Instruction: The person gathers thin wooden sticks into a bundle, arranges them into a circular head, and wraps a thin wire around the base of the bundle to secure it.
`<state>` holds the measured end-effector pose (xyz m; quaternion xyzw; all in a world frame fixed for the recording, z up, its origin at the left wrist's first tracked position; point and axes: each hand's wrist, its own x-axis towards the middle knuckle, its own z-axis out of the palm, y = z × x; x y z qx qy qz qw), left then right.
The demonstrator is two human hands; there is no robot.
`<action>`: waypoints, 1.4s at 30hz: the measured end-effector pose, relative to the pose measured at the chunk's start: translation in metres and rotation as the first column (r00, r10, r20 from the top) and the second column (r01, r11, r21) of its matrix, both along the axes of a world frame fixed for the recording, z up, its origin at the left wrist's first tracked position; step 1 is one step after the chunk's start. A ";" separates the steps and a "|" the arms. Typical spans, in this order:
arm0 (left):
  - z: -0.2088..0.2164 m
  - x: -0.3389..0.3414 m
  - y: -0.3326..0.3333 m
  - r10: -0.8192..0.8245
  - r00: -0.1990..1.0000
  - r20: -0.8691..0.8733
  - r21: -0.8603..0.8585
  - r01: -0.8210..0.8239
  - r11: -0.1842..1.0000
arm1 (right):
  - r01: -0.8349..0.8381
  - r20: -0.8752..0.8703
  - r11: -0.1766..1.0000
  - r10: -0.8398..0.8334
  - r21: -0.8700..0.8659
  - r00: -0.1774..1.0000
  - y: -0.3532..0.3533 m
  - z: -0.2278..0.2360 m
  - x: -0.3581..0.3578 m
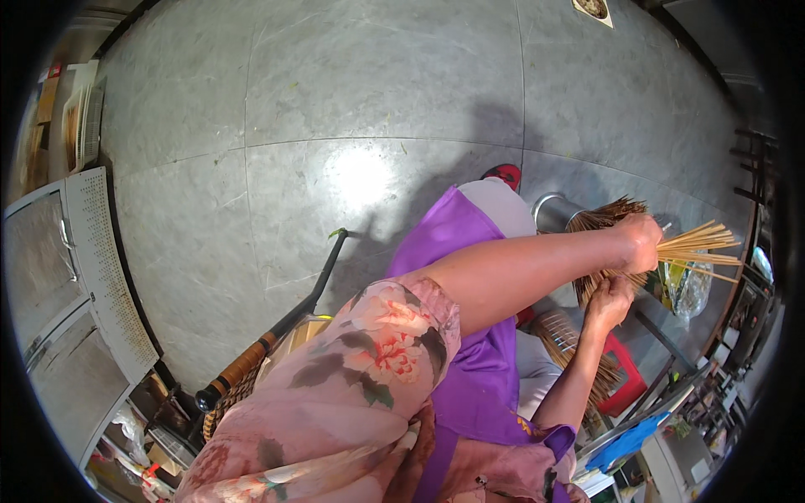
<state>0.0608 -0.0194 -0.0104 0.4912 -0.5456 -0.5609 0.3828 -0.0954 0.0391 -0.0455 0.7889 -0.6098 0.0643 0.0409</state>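
Observation:
My left hand (639, 241) is closed around a bunch of thin pale wooden sticks (698, 247), which fan out to the right past the fist. Just below it, my right hand (610, 303) has its fingers curled together; what they pinch, if anything, is hidden. Darker brown sticks (616, 211) spread behind both hands, close to a metal cylinder (557, 213). Another bundle of brown sticks (558, 331) lies lower, partly covered by my right forearm.
A red plastic stool (625, 375) stands beside the lower bundle. Clear plastic bags (693, 289) lie right of my hands. At left is a metal cabinet (126, 285). A black handle with a brown wrapped grip (267, 342) rises by my left sleeve. Grey tiles (310, 92) cover the floor.

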 end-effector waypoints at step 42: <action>0.010 0.023 0.002 0.174 0.246 -0.953 0.181 0.003 0.984 | -0.735 0.313 0.548 0.672 0.399 0.671 0.021 0.101 0.228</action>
